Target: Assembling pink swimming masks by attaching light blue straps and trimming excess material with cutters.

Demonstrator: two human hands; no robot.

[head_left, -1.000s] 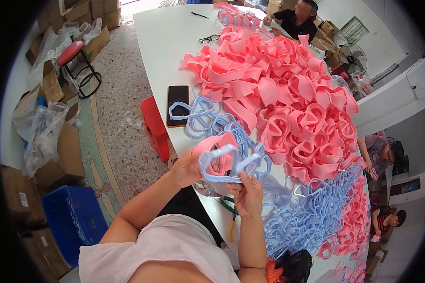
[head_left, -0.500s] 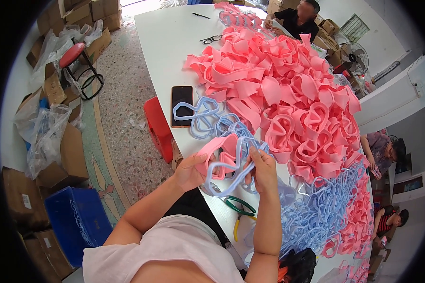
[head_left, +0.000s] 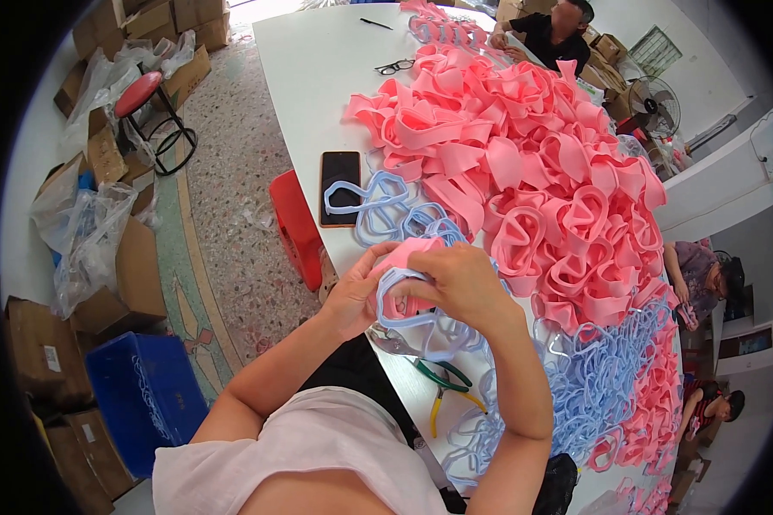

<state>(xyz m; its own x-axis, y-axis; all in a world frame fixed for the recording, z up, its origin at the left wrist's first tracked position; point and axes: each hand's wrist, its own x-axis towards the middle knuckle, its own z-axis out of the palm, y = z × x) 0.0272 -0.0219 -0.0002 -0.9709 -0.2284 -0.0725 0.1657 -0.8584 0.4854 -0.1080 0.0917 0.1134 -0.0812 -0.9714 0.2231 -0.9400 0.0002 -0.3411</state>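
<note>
no legible text, faint marks (head_left: 180,401) on blue bin (head_left: 185,374), white carton label (head_left: 52,359) perhaps printed

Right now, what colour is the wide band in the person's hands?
The wide band is pink, best seen in the head view.

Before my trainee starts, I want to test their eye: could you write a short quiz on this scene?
1. True or false: a blue loop lies partly over the phone.
2. What do the left hand and right hand hold between them? a) a pen b) a pink band and a blue frame c) a stool
3. Which is nearer the hands, the phone or the eyeglasses?
Key: 1. true; 2. b; 3. the phone.
</note>
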